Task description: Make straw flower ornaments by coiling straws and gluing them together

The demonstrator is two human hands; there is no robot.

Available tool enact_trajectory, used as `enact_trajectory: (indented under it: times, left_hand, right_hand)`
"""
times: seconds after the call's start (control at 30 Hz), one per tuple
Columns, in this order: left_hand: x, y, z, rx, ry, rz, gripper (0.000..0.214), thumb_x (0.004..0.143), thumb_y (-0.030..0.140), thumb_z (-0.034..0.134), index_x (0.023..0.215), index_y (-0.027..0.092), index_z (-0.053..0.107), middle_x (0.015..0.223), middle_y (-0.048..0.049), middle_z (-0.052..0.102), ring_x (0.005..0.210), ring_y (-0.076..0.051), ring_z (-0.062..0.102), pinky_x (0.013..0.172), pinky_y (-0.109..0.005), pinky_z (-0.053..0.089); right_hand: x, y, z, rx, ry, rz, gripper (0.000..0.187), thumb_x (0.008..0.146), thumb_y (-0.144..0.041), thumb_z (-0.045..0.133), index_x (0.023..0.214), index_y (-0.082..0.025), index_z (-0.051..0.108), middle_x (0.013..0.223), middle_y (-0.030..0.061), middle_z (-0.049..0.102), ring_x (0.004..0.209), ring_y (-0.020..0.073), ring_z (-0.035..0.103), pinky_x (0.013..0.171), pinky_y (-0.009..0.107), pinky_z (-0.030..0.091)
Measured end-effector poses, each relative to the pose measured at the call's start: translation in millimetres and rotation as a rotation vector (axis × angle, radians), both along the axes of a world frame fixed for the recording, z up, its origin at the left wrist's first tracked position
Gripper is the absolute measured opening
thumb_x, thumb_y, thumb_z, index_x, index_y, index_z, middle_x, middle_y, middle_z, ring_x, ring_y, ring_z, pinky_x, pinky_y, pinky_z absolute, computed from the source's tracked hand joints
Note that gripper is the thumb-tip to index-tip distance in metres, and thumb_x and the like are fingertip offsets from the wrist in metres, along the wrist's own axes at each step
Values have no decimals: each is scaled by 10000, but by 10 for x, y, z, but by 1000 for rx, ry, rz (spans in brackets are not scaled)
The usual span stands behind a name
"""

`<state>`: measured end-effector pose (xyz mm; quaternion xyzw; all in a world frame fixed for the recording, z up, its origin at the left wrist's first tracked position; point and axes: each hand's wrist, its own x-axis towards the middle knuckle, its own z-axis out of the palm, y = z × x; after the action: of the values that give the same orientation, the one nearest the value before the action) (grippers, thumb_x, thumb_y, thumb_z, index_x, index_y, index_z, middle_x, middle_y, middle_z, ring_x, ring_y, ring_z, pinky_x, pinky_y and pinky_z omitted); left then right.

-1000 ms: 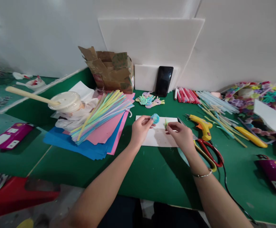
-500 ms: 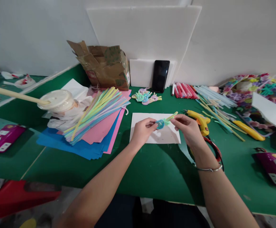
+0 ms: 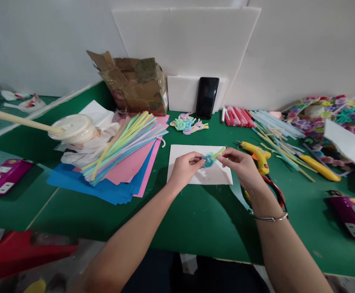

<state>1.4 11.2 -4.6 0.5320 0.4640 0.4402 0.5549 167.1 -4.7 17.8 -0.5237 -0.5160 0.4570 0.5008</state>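
Note:
My left hand pinches the blue coiled end of a pipe-cleaner figure above a white sheet. On its other side, my right hand has thumb and fingers closed on the figure's yellow-green end. The fingertips partly cover the small piece. Behind the sheet lies a little heap of coiled pastel pipe-cleaner pieces. A yellow hot glue gun rests just beyond my right hand.
Loose pipe cleaners lie on pink and blue sheets at left, near a lidded cup. At the back stand a cardboard box and a phone. Red markers, glue sticks and a yellow cutter lie right.
My hands have drawn slightly closer together, and the right fingers have shifted a little left and down along the yellow-green end. The figure has turned slightly between them.

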Motion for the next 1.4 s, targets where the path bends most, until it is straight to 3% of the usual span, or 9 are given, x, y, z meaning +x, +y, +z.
enact_trajectory:
  times: [0.4,0.73,0.9,1.4]
  left_hand:
    - [-4,-21,30,74,75,-39,82,697,180,631,775,173,654,769,-38,695,738,-168,664,701,-278,538]
    - [-6,-25,52,157,168,-69,80,733,169,604,798,160,649,800,-38,701,769,-162,658,729,-271,524]
    - [-4,-27,54,205,203,-51,66,731,164,613,784,170,652,767,-25,701,735,-153,658,693,-258,527]
    - [21,-51,38,321,208,2,60,720,164,632,774,173,658,753,-18,701,682,-127,653,673,-232,537]
  right_hand:
    - [-4,11,-38,-3,-50,-20,224,588,-362,754,657,-184,636,712,10,619,668,131,535,648,287,437]
    - [-18,0,-54,-69,10,-18,228,582,-354,762,657,-182,633,702,12,628,625,120,542,601,272,446]
    - [-32,-13,-28,-120,71,-22,262,545,-364,784,641,-183,621,711,-5,618,572,99,562,603,269,479]
    - [-39,-44,-19,-70,33,-3,265,557,-371,781,652,-182,622,698,1,619,605,118,575,619,275,476]
